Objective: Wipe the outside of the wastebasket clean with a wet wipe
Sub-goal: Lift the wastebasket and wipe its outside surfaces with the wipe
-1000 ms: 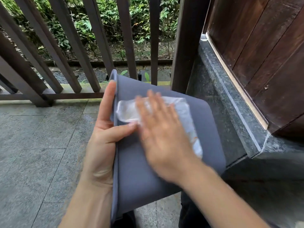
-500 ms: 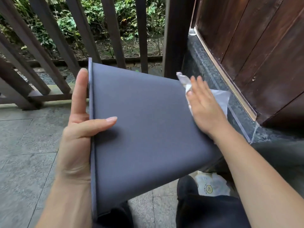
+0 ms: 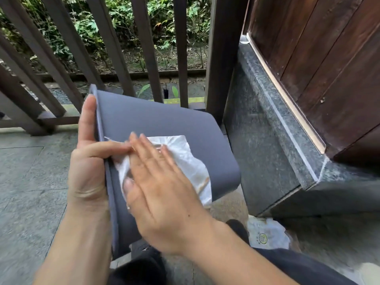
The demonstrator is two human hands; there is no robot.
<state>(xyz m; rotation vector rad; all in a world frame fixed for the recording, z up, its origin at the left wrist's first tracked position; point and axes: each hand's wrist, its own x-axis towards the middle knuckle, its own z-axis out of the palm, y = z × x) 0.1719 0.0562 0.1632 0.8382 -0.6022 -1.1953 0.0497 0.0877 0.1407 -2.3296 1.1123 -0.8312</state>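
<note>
A grey plastic wastebasket (image 3: 164, 120) lies on its side in front of me, its rim to the left and its base to the right. My left hand (image 3: 88, 165) grips the rim, thumb across the outer wall and fingers along the open edge. My right hand (image 3: 162, 188) lies flat on the upper side wall, pressing a white wet wipe (image 3: 191, 167) against it. The wipe is crumpled and spreads out from under my fingers toward the base.
A dark wooden railing (image 3: 144, 48) stands just behind the basket, with plants beyond it. A grey stone ledge (image 3: 273, 145) and a wooden door (image 3: 329, 64) rise on the right. A white wipe packet (image 3: 265, 237) lies on the stone floor (image 3: 30, 192) by my dark-trousered knee.
My right hand has swept the wipe from the basket's base end back toward the rim. The basket has tilted and sits lower in view than half a second ago.
</note>
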